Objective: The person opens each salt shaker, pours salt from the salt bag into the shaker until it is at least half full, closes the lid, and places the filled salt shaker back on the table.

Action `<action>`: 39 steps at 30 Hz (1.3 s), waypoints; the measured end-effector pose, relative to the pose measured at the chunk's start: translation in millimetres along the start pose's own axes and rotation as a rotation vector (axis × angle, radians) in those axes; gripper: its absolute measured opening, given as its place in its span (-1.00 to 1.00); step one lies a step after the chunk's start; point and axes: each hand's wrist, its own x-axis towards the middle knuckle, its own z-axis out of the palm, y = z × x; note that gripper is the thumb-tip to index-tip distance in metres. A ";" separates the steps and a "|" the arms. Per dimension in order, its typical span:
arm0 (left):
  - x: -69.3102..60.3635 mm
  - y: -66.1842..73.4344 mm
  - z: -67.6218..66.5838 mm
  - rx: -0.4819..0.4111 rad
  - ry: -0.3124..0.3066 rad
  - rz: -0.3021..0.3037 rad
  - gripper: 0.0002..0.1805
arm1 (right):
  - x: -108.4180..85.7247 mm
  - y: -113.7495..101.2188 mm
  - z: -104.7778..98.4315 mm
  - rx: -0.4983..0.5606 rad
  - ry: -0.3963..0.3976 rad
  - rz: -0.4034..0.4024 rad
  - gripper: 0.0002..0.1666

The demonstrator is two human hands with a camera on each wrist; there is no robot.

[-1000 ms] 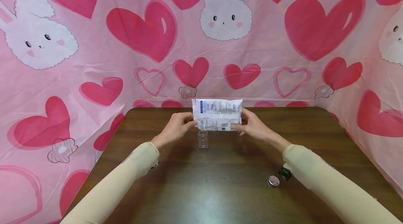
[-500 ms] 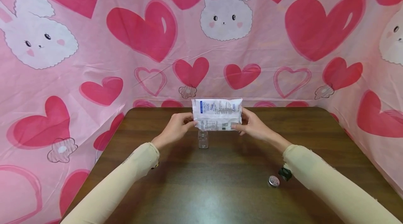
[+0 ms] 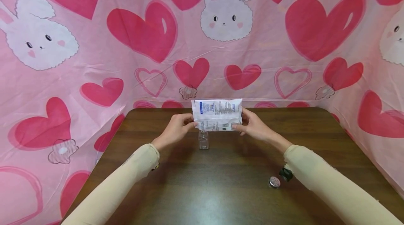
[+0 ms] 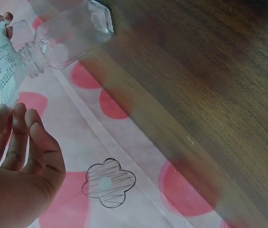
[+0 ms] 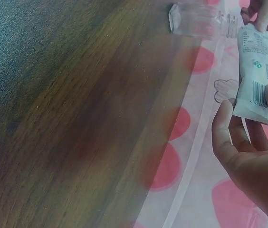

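Both hands hold up a white printed packet by its two ends, just above and behind a clear glass jar that stands uncapped on the table. The left hand pinches the packet's left end between thumb and fingers. At the right end, the right hand grips with its thumb on the printed face and fingers behind. In the left wrist view the packet lies close by the jar's threaded neck; the right wrist view shows a barcode on the packet.
On the brown wooden table, a round silver lid with holes lies at the right, beside a small dark object at the right sleeve. A pink cloth with hearts and rabbits hangs behind and at both sides.
The packet has shifted very slightly to the left in both hands. The jar and lid have not moved.
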 end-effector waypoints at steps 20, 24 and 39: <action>-1.3 0.0 0.2 0.003 0.003 -0.009 -0.95 | 2.6 1.9 -1.1 -0.009 0.003 -0.009 -0.25; -0.7 0.1 -0.5 0.006 0.000 -0.006 -0.94 | 3.4 2.5 -1.3 -0.010 0.010 -0.020 -0.26; -1.8 0.4 -1.3 0.003 0.004 -0.012 -0.92 | 4.8 -0.7 -1.4 0.001 0.006 -0.011 -0.25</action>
